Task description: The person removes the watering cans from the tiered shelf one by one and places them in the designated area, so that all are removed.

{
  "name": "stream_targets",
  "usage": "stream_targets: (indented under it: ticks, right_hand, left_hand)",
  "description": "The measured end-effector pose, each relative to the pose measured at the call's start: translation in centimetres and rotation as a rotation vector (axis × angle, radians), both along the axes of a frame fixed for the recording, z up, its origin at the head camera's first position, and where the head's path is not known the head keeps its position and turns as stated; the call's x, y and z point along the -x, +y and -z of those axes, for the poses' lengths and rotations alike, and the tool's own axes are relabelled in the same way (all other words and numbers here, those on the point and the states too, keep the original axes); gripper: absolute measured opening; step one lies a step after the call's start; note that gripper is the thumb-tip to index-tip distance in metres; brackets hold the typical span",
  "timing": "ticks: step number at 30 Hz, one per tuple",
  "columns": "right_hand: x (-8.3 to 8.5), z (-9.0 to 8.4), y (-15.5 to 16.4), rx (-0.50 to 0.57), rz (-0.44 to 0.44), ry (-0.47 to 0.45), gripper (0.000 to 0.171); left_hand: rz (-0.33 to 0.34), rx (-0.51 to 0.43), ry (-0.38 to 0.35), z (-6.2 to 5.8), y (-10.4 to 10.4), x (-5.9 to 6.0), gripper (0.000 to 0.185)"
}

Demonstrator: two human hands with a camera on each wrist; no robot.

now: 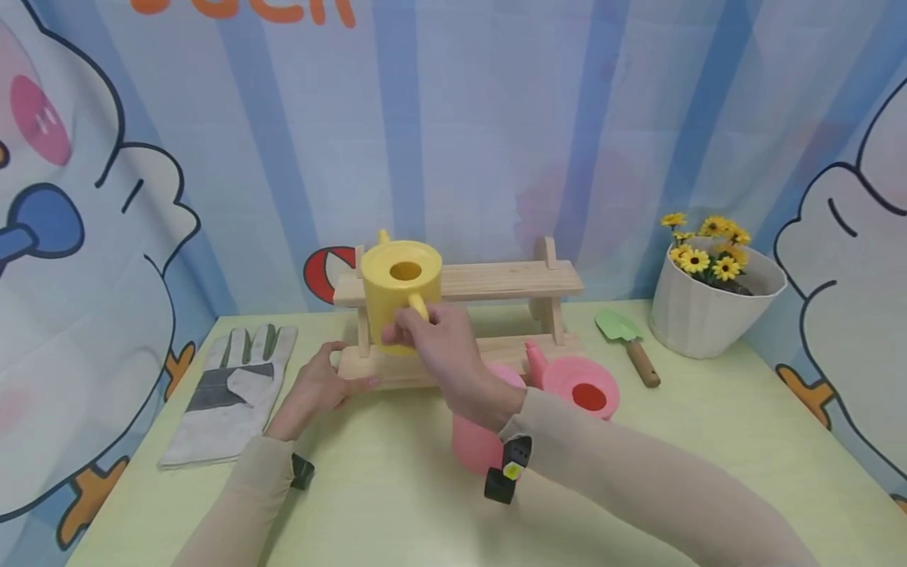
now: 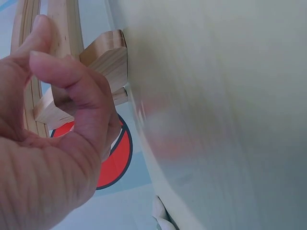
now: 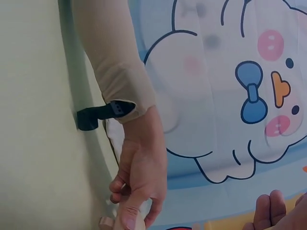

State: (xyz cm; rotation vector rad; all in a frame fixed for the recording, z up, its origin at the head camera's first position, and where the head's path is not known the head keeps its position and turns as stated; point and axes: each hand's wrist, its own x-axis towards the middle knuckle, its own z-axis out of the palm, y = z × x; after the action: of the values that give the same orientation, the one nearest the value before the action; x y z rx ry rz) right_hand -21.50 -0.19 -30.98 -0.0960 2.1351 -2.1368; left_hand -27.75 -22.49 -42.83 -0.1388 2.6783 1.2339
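My right hand (image 1: 449, 346) grips the handle of a yellow watering can (image 1: 379, 295), which is upright at the left end of a two-tier wooden stand (image 1: 496, 281). The can overlaps both tiers in the head view. My left hand (image 1: 319, 387) holds the left end of the lower shelf (image 1: 400, 370), thumb on its front; in the left wrist view its fingers (image 2: 96, 105) curl at the wood. Below my right forearm are a pink watering can (image 1: 567, 376) with its spout toward the stand and a pink container (image 1: 476, 445), partly hidden by the wrist.
On the left of the table (image 1: 397, 504) lies a grey and white work glove (image 1: 234, 394). To the right are a small green trowel (image 1: 631, 342) with a wooden handle and a white pot (image 1: 697, 319) of yellow flowers. A printed curtain (image 1: 482, 142) hangs behind.
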Motion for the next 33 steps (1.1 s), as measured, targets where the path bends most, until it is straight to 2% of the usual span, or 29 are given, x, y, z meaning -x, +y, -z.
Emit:
stream_targets:
  ticks: [9, 13, 18, 25, 29, 33]
  right_hand:
    - [-2.1, 1.3, 0.0, -0.032, 0.001, -0.039, 0.023]
    - [-3.0, 1.8, 0.1, -0.058, -0.012, -0.076, 0.024]
    - [-4.1, 2.7, 0.1, -0.084, -0.035, -0.068, 0.024]
    - [-5.3, 4.1, -0.2, -0.081, -0.047, -0.078, 0.022]
    - [-6.0, 4.9, -0.5, -0.088, -0.042, -0.081, 0.02]
    - [-6.8, 5.8, -0.7, -0.107, -0.03, -0.095, 0.018]
  left_hand:
    - [0.009, 0.013, 0.007, -0.2, 0.1, -0.1, 0.105]
    - [0.004, 0.014, 0.0, -0.1, 0.1, 0.0, 0.098]
    - [0.008, -0.002, 0.007, -0.1, 0.0, 0.1, 0.09]
    - [0.012, 0.004, 0.003, -0.1, -0.1, 0.2, 0.091]
    - [0.01, 0.013, 0.02, -0.1, -0.1, 0.2, 0.093]
    - [0.012, 0.036, 0.053, 0.0, -0.1, 0.1, 0.087]
